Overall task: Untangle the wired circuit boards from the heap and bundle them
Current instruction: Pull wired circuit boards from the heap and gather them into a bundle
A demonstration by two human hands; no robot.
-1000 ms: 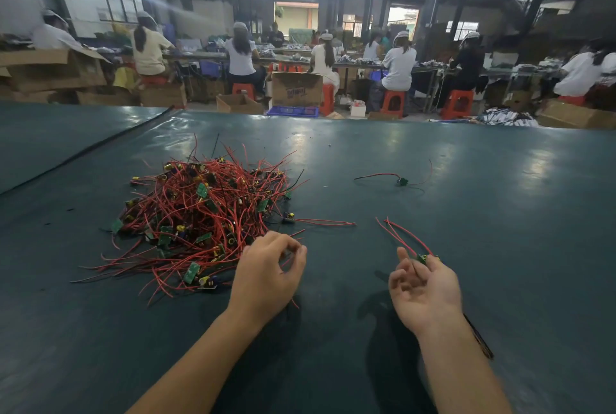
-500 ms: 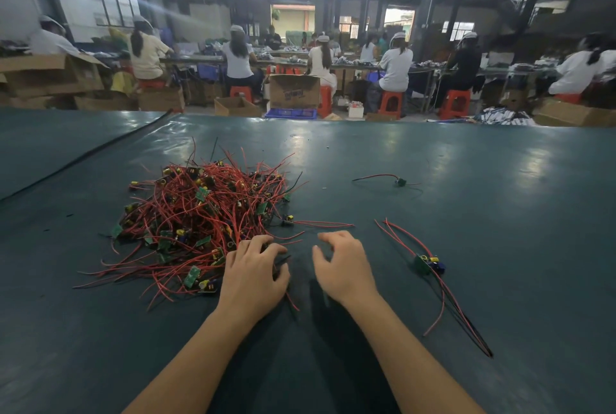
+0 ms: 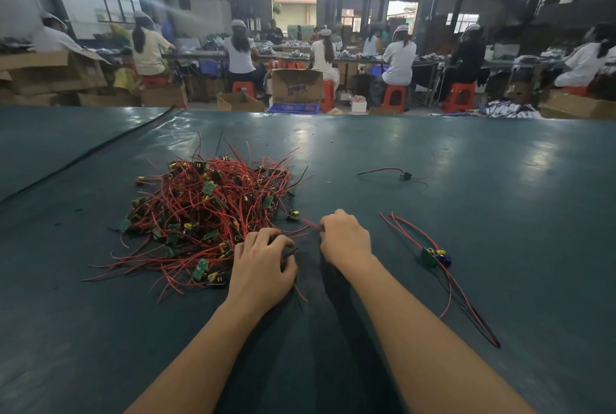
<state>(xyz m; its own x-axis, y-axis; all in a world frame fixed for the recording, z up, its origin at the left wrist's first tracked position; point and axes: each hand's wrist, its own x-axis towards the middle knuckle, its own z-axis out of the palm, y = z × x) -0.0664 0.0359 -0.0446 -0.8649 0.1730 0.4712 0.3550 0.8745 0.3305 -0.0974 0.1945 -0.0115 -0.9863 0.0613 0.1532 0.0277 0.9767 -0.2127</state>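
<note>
One teal workshop table [image 3: 506, 213]: right grip [image 3: 345, 240] pinches a red wire [image 3: 310, 223] beside the heap [image 3: 206, 210]; left grip [image 3: 263, 267] unclear.

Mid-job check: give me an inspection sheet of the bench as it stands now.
Surface: dark green table cover, glossy.
Job's things: heap of wired circuit boards; set-aside boards to its right, no tie seen.
Clutter: lone wired board farther back.
Grips: left hand curled on the heap's near edge, hold unclear; right hand pinches a red wire leading from the heap.
Cables: red and black leads, tangled in the heap; set-aside leads trail toward the person.
Surroundings: seated workers, red stools, cardboard boxes.
</note>
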